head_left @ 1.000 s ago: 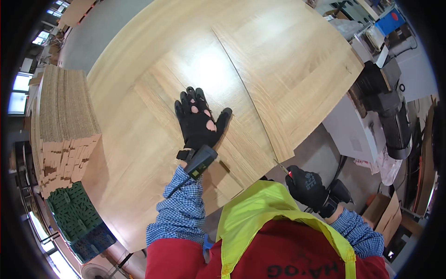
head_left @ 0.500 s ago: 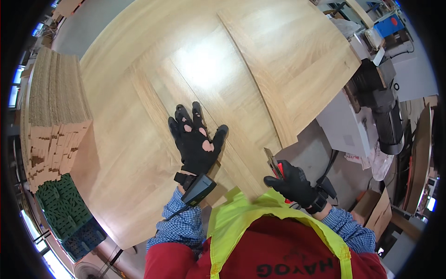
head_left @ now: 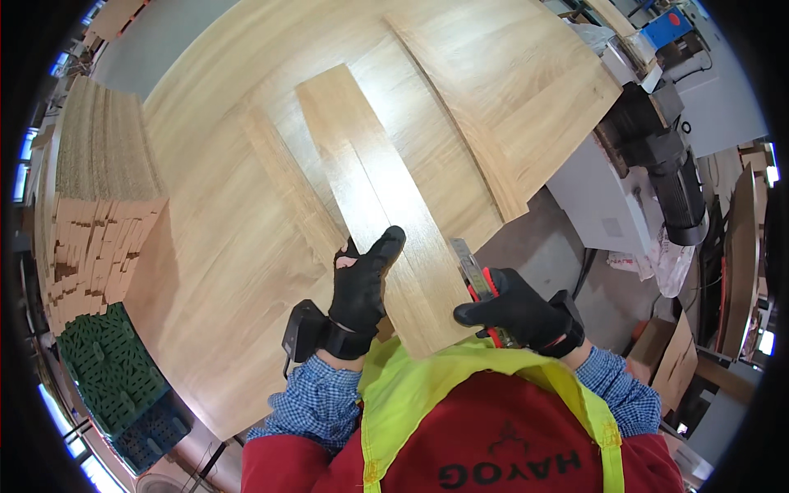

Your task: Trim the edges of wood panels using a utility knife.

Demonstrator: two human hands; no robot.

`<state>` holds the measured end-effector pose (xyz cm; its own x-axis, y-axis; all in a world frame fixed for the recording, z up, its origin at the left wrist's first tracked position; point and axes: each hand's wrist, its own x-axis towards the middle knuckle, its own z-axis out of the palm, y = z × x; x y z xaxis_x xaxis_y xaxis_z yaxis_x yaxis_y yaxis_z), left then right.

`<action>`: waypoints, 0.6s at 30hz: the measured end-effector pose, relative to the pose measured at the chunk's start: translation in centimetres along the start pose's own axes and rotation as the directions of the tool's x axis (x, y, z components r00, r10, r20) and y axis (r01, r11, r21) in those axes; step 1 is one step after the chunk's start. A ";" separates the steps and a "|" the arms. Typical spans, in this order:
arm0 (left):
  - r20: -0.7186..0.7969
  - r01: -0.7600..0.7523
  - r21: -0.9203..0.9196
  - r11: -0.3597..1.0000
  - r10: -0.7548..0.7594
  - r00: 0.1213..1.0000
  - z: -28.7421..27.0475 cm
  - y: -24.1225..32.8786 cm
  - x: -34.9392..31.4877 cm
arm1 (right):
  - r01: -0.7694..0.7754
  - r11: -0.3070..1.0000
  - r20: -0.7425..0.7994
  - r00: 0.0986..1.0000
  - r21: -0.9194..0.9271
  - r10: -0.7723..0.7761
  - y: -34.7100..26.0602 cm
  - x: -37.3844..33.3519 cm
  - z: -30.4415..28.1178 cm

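Note:
A long wood-grain board strip (head_left: 374, 193) slants away from me, raised off the large wood-grain panel below. My left hand (head_left: 359, 283), in a torn black glove, grips its left edge with the thumb on top; most fingers are hidden beneath. My right hand (head_left: 519, 311), gloved in black, is closed around a red-handled tool (head_left: 474, 275) with a flat metal blade pointing up and away. Its thumb lies at the strip's near right corner; whether it presses on it I cannot tell. The strip's near end is close to my yellow vest.
Two narrow wood strips, one left (head_left: 288, 177) and one right (head_left: 464, 123), lie on the large panel (head_left: 222, 329). Stacked boards (head_left: 107, 189) stand at the left above green plastic crates (head_left: 107, 370). A black motor (head_left: 678, 193) on a machine is at the right.
My left hand has gone from lying flat to gripping the strip's edge, and the strip has been lifted off the panel. My right hand has moved slightly up and left with the tool.

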<state>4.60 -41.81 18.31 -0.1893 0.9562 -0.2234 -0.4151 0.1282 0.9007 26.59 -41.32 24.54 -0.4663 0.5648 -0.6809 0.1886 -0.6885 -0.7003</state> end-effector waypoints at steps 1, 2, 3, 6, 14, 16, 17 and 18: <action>-0.045 0.076 0.001 0.997 -0.076 0.996 0.1 0.3 0.1 | 0.009 0.997 -0.082 0.997 -0.074 -0.015 1.0 0.1 0.7; -0.091 0.152 -0.001 0.988 -0.151 0.984 0.1 0.5 0.2 | 0.010 0.989 -0.162 0.986 -0.147 -0.034 1.4 0.1 1.4; -0.089 0.155 0.002 0.988 -0.154 0.984 0.1 0.3 0.1 | 0.008 0.952 -0.211 0.974 -0.308 -0.077 1.2 0.2 1.6; -0.096 0.127 0.059 0.990 -0.121 0.988 -0.6 -0.3 0.0 | -0.021 0.901 -0.270 0.957 -0.434 -0.108 0.3 -0.2 2.8; 0.031 0.396 -0.390 0.831 -0.418 0.908 0.3 1.6 0.5 | 0.007 0.987 -0.106 0.994 -0.160 -0.024 0.0 -0.3 1.2; 0.059 0.372 -0.351 0.859 -0.376 0.925 0.0 1.0 0.7 | 0.138 0.987 -0.068 0.987 -0.081 -0.144 0.5 -0.5 1.2; 0.067 0.373 -0.402 0.837 -0.379 0.923 0.3 1.2 0.7 | 0.128 0.981 -0.051 0.989 -0.147 -0.137 1.5 -0.2 0.3; 0.075 0.371 -0.451 0.811 -0.380 0.922 0.5 1.5 0.6 | 0.138 0.978 -0.043 0.988 -0.159 -0.147 2.2 0.0 0.4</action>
<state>4.32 -40.86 19.74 0.0498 0.8524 -0.5206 -0.8087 0.3403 0.4798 26.69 -43.02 23.05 -0.4512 0.6788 -0.5794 0.2575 -0.5227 -0.8127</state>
